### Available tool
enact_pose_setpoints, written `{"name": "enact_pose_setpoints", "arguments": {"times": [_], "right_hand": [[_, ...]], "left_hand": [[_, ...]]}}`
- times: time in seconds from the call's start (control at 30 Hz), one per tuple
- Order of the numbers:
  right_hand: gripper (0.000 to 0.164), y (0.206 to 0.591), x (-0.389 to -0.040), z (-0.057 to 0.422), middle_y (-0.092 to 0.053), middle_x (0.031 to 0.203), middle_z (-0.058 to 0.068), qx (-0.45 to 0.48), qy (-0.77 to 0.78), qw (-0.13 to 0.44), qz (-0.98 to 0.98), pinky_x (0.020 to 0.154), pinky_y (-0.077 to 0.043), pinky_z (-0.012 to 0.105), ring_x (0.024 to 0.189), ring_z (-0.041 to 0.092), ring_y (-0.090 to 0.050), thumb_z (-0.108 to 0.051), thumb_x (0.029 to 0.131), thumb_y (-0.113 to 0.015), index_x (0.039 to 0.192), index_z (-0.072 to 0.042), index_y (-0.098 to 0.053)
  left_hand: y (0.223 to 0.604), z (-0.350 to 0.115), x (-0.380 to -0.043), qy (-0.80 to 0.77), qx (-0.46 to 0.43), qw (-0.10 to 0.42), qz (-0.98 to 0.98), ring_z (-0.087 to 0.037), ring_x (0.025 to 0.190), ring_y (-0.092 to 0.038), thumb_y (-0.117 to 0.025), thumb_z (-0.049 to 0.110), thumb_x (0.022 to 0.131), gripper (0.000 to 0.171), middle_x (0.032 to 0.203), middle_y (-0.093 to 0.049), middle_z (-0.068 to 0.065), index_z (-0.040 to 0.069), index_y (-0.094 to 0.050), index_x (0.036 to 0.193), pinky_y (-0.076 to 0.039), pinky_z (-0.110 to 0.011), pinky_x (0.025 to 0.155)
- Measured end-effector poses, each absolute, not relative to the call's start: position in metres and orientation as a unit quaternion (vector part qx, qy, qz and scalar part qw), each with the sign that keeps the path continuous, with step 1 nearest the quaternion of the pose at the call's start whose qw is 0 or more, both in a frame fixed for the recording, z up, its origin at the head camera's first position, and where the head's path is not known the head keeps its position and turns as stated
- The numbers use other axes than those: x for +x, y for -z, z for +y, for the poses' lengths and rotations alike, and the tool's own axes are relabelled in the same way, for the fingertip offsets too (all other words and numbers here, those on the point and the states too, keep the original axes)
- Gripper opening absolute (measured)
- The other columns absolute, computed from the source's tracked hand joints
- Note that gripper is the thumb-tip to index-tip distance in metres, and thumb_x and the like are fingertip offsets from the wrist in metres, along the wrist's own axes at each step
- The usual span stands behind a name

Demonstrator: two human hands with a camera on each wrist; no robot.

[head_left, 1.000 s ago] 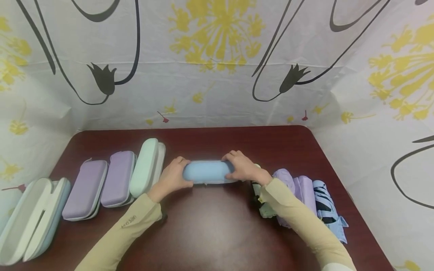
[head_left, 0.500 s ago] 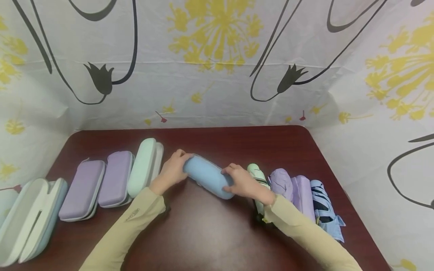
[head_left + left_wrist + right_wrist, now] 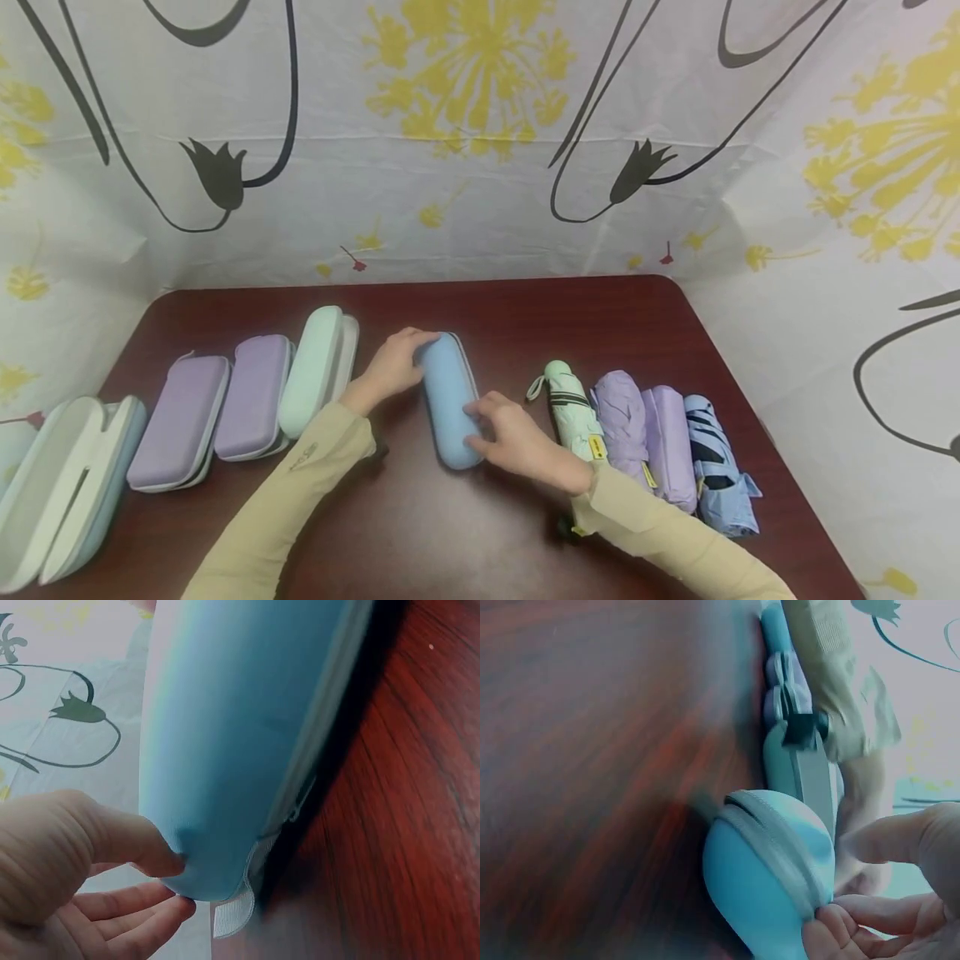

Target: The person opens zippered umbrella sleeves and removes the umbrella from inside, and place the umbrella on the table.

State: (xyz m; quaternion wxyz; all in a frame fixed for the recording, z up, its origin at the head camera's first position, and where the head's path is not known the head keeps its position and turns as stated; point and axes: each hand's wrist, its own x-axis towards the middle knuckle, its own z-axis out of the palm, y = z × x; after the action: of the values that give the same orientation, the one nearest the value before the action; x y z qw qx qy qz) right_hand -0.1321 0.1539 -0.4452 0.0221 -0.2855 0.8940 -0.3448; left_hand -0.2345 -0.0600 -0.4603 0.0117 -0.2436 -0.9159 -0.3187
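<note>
A light blue zippered case (image 3: pixel 450 400) lies lengthwise on the table between both hands in the head view. My left hand (image 3: pixel 393 367) holds its far end. The left wrist view has the thumb on the blue shell (image 3: pixel 217 750) and the fingertips at its end, beside a pale fabric tab (image 3: pixel 234 915). My right hand (image 3: pixel 513 433) grips the near end from the right side. In the right wrist view, its fingers (image 3: pixel 832 926) curl against the edge beside the grey zipper (image 3: pixel 780 855), which looks closed there.
Left on the dark red table (image 3: pixel 525 312) are an open pale blue case (image 3: pixel 67 492), two purple cases (image 3: pixel 180 421) and a mint case (image 3: pixel 311 371). Folded umbrellas stand in a row at right: green-striped (image 3: pixel 572 404), purple (image 3: pixel 622 417), lilac (image 3: pixel 670 446), blue (image 3: pixel 720 475).
The blue case has turned from lying crosswise to lengthwise. My right hand has moved down and toward me with its end, while the left hand has shifted slightly up at the other end.
</note>
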Motion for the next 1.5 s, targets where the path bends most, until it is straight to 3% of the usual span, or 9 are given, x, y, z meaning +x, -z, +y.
{"name": "enact_pose_setpoints", "arguments": {"times": [0.23,0.47,0.73,0.97,1.33,1.5], "right_hand": [[0.03,0.45,-0.128,0.146,-0.061,0.093,0.012,-0.32,0.39,0.009,0.863,0.071,-0.05,0.025,0.08,0.02,-0.061,-0.005,0.081,-0.067,0.108,0.007,-0.062],[0.026,0.457,-0.132,0.147,-0.062,0.092,0.012,-0.336,0.408,-0.021,0.849,0.074,-0.051,0.025,0.081,0.019,-0.061,-0.001,0.08,-0.063,0.106,0.007,-0.063],[0.026,0.473,-0.152,0.153,-0.061,0.088,0.012,-0.221,0.46,-0.02,0.859,0.074,-0.051,0.029,0.079,0.021,-0.06,0.005,0.076,-0.062,0.102,0.004,-0.06],[0.025,0.469,-0.159,0.154,-0.066,0.091,0.014,-0.204,0.459,-0.002,0.865,0.075,-0.052,0.033,0.081,0.023,-0.064,0.003,0.08,-0.059,0.105,0.005,-0.062],[0.026,0.466,-0.16,0.155,-0.063,0.091,0.012,-0.23,0.439,0.004,0.869,0.074,-0.052,0.031,0.08,0.022,-0.064,0.0,0.081,-0.059,0.107,0.004,-0.063],[0.026,0.465,-0.159,0.156,-0.063,0.092,0.012,-0.231,0.43,0.001,0.873,0.073,-0.052,0.029,0.08,0.021,-0.064,-0.002,0.081,-0.059,0.106,0.004,-0.064]], "left_hand": [[0.459,-0.051,-0.233,0.346,-0.244,-0.009,-0.906,-0.029,0.093,-0.058,-0.059,0.0,0.078,0.045,0.115,-0.059,-0.02,-0.001,-0.058,0.124,-0.049,-0.041,0.079],[0.461,-0.043,-0.221,0.376,-0.189,0.01,-0.907,-0.024,0.079,-0.054,-0.062,0.008,0.08,0.043,0.098,-0.06,-0.017,-0.004,-0.056,0.121,-0.048,-0.036,0.069],[0.461,-0.033,-0.201,0.393,-0.08,-0.021,-0.916,-0.031,0.095,-0.058,-0.074,0.031,0.074,0.069,0.109,-0.059,-0.022,-0.009,-0.048,0.124,-0.05,-0.043,0.079],[0.463,-0.03,-0.19,0.363,-0.071,-0.069,-0.927,-0.032,0.099,-0.054,-0.078,0.039,0.068,0.087,0.114,-0.052,-0.023,-0.008,-0.04,0.13,-0.049,-0.045,0.082],[0.463,-0.029,-0.189,0.365,-0.062,-0.084,-0.925,-0.035,0.1,-0.053,-0.078,0.04,0.064,0.096,0.117,-0.048,-0.027,-0.012,-0.034,0.132,-0.048,-0.048,0.083],[0.462,-0.034,-0.19,0.412,-0.049,-0.101,-0.904,-0.035,0.1,-0.054,-0.078,0.033,0.065,0.091,0.114,-0.051,-0.028,-0.014,-0.035,0.13,-0.048,-0.046,0.085]]}}
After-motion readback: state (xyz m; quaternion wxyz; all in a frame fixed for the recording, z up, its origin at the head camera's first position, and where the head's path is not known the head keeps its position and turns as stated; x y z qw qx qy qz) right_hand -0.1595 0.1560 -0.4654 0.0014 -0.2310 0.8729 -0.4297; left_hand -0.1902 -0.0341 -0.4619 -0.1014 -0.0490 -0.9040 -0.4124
